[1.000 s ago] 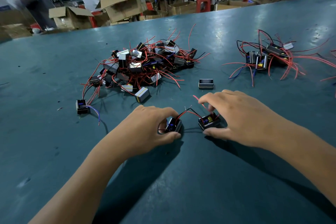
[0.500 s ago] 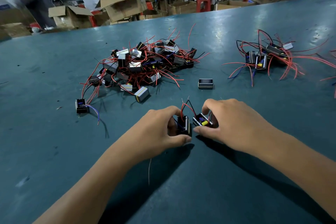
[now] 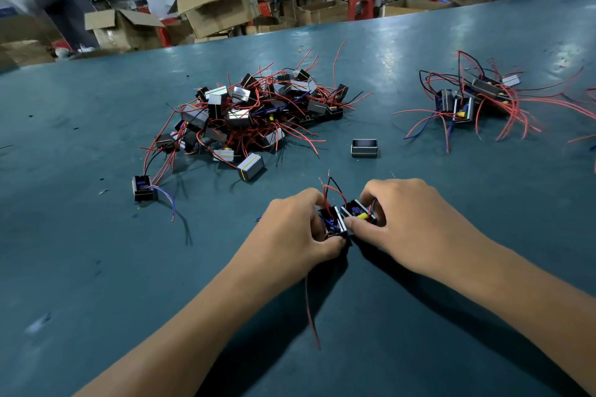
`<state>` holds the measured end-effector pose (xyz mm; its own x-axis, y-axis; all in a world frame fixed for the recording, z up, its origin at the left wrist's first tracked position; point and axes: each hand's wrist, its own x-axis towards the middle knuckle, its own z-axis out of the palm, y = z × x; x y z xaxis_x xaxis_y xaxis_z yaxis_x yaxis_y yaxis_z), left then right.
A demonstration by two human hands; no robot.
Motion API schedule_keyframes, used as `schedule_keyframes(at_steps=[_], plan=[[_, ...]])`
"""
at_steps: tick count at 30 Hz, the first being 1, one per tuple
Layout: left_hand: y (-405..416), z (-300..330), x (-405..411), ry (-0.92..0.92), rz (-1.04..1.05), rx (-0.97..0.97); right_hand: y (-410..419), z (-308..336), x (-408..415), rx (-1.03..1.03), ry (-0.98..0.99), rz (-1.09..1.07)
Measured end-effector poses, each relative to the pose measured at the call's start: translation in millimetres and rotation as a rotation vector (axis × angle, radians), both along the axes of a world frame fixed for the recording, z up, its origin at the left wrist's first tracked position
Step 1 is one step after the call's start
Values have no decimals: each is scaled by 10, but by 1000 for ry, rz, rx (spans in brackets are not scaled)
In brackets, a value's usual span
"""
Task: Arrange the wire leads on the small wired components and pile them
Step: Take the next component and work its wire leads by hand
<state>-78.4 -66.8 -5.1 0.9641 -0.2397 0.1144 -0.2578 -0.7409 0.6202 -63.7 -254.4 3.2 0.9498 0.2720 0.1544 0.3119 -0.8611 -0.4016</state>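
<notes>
My left hand [image 3: 295,232] grips a small black wired component [image 3: 332,222] with blue windings; its red and black leads stick up, and one red lead trails down under my wrist. My right hand [image 3: 409,222] pinches a second component [image 3: 358,212] with a yellow part, pressed against the first one. Both sit low on the teal table [image 3: 96,267]. Beyond my hands lies a big tangled pile of components [image 3: 251,113] with red wires. A smaller pile [image 3: 474,100] lies at the far right.
A lone component with blue leads [image 3: 143,188] lies left of my hands. A single bare black component [image 3: 364,147] sits between the piles. Cardboard boxes [image 3: 219,6] and seated people stand past the table's far edge.
My hands have come together, bringing the two components side by side. The left one has been turned upright so its leads point up, and a red lead now hangs below my left wrist.
</notes>
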Motion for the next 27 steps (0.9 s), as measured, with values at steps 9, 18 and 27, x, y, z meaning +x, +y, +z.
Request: schedule_keyframes(at_steps=[9,18,27], plan=[[20,21,-15,24,-88,-36,21,-10,-23,-48,-3,-26],[61,79,-3,246,-205,-240,7,82,-57,-204,-26,-69],[129,33,49,28,-130,-78,17,225,-121,-335,23,-33]])
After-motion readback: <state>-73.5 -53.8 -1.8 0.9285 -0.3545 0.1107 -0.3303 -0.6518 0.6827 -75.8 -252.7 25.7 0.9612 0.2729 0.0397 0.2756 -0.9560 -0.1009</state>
